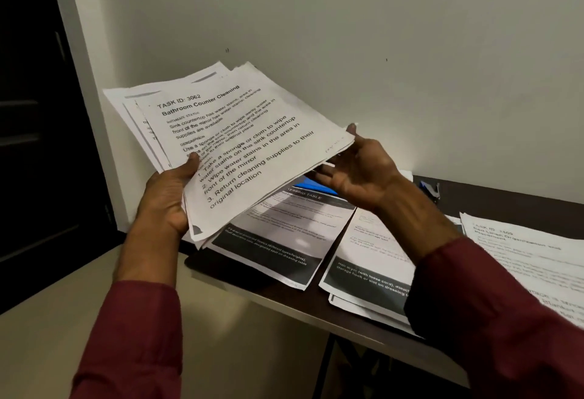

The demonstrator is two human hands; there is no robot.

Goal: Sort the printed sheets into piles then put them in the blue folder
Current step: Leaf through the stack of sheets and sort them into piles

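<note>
**Head view**

- Left hand (170,199): clamped on the stack (240,145) of printed sheets at its near left edge. The thumb is laid on the top sheet and the fingers are hidden beneath. The hand is raised above the left end of the table (505,202), and the forearm in the left sleeve (132,335) is angled up from below.
- Right hand (357,171): spread apart, palm turned up and leftward, fingers straight. The stack's right corner is touched by the thumb and fingertips, and nothing is seen to be gripped. The hand is held above the back of the table, and the forearm in the right sleeve (493,319) is passed over the table's near edge.
- Stack: fanned and tilted, held in the air above the table's left end. The top sheet is headed "TASK ID: 3062 Bathroom Counter Cleaning".
- Folder (316,185): only a blue patch is seen, toward the table's back, below the stack. Its contents cannot be told.
- First pile (284,240): laid at the table's left end, with black bands and the heading "…ESSING TABLE".
- Second pile (369,265): laid just beside the first, at the table's middle.
- Third pile (531,256): laid at the table's right end, partly covered by the right sleeve.
- Stapler (429,190): a small blue and dark item at the table's back edge, identified with some doubt.
</note>
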